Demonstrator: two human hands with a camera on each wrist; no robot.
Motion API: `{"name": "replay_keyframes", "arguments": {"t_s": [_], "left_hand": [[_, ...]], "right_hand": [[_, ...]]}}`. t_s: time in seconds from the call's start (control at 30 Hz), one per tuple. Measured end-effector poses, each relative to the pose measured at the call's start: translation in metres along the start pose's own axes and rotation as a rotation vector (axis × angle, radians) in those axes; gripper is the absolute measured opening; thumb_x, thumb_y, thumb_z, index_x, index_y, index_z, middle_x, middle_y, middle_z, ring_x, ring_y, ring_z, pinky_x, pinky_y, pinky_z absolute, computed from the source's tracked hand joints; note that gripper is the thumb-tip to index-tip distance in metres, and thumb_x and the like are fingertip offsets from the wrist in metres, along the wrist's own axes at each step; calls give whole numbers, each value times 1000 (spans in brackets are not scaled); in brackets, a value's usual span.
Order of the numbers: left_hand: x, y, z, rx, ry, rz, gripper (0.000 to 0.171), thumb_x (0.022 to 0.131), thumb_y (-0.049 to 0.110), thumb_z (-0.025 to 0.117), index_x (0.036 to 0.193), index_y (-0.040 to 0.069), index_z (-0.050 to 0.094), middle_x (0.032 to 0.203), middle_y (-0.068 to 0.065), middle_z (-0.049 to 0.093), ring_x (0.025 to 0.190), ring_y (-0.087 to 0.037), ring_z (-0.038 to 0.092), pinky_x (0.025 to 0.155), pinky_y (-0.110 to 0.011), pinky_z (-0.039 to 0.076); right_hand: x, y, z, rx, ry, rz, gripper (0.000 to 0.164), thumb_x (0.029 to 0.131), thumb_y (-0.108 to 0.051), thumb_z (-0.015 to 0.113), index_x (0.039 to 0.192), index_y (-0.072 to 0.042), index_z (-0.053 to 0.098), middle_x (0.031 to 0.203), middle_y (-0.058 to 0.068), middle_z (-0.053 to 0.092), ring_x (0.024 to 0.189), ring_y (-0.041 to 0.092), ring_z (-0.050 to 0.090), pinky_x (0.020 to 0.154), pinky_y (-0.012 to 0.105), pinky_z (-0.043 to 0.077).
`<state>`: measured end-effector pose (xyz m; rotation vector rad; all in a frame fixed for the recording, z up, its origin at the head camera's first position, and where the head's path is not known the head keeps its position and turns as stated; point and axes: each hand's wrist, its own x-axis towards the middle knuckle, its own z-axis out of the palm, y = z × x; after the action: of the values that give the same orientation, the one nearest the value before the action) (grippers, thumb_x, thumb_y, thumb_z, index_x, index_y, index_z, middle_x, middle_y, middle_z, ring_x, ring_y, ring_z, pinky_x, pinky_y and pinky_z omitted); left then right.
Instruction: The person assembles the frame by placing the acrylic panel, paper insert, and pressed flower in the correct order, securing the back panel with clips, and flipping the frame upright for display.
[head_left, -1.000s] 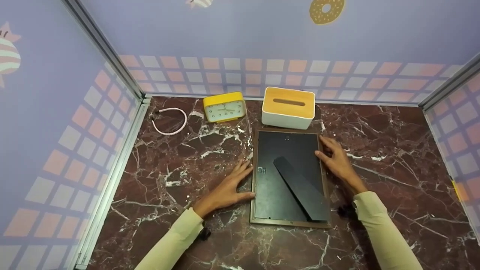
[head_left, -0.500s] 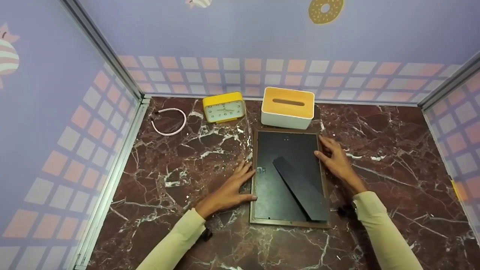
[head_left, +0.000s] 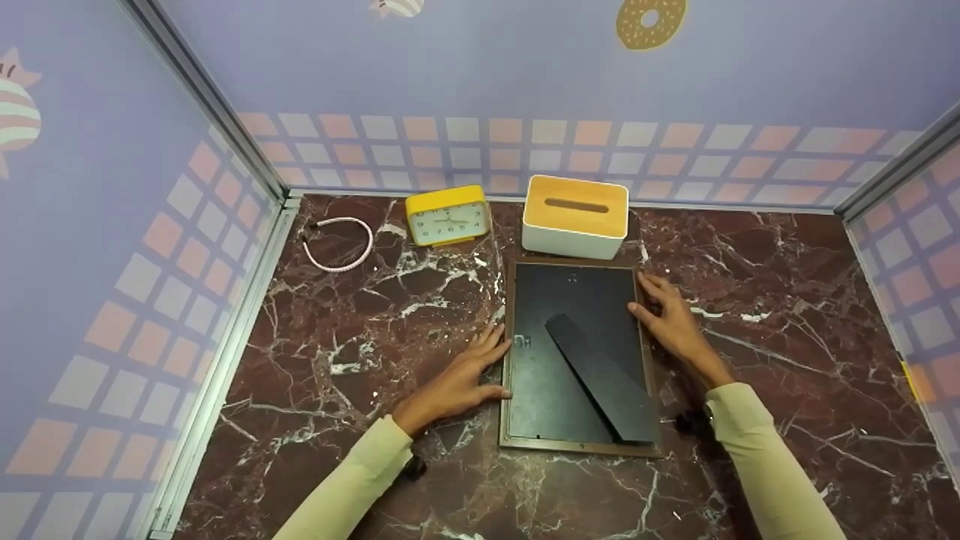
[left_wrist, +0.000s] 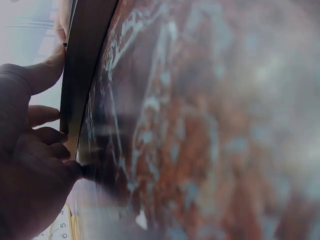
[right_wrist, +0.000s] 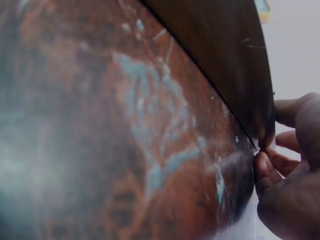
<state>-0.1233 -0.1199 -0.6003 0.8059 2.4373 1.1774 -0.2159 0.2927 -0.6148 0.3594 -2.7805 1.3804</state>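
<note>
A picture frame (head_left: 540, 397) lies face down on the marble-patterned table, its black back and slanted stand leg (head_left: 592, 375) upward. My left hand (head_left: 454, 386) touches its left edge, thumb at the rim and fingers spread along the side. At the upper right edge rests my right hand (head_left: 675, 322), its thumb on the rim and its fingers against the outer side. In the left wrist view, the left hand (left_wrist: 30, 145) meets the frame's side (left_wrist: 82, 65). The right wrist view has the right hand (right_wrist: 295, 170) at the frame's wooden side (right_wrist: 225, 55).
Just behind the picture frame stands a white tissue box (head_left: 574, 236) with a wooden lid. A yellow alarm clock (head_left: 448, 217) is to its left. Farther left lies a pale headband (head_left: 367, 238). Patterned walls (head_left: 465, 67) border the table (head_left: 360, 322) at the back and sides.
My left hand shifts slightly along the picture frame's left edge, its thumb a little lower than a second ago. The right hand and the picture frame stay almost still.
</note>
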Motion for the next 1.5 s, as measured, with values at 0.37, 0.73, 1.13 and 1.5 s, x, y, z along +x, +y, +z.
{"name": "replay_keyframes", "arguments": {"t_s": [0.37, 0.73, 1.13, 1.5], "left_hand": [[6, 16, -3, 72, -18, -66, 91, 98, 26, 83, 167, -8, 34, 179, -27, 11, 168, -43, 7, 135, -57, 8], [11, 30, -2, 191, -43, -106, 93, 98, 26, 83, 166, -11, 32, 178, -32, 9, 168, -45, 6, 135, -62, 8], [11, 38, 1, 324, -53, -124, 92, 99, 33, 81, 166, -10, 35, 177, -33, 12, 168, -45, 10, 135, -61, 9], [8, 28, -4, 255, -45, -87, 95, 97, 35, 84, 166, -9, 35, 177, -32, 12, 168, -46, 9, 135, -60, 11]], "right_hand": [[1, -5, -2, -18, -31, -22, 64, 108, -7, 70, 163, 10, 42, 165, 36, 40, 152, 56, 39, 121, 70, 34], [2, -3, 0, -30, -38, -2, 65, 109, -9, 69, 164, 8, 39, 168, 34, 38, 156, 53, 34, 126, 68, 29], [0, -3, 0, -30, -49, 16, 66, 110, -10, 68, 166, 8, 37, 170, 33, 36, 159, 52, 31, 129, 67, 26], [-2, 0, 4, -5, -10, -20, 65, 109, -9, 69, 165, 8, 39, 166, 35, 40, 155, 54, 33, 126, 71, 26]]}}
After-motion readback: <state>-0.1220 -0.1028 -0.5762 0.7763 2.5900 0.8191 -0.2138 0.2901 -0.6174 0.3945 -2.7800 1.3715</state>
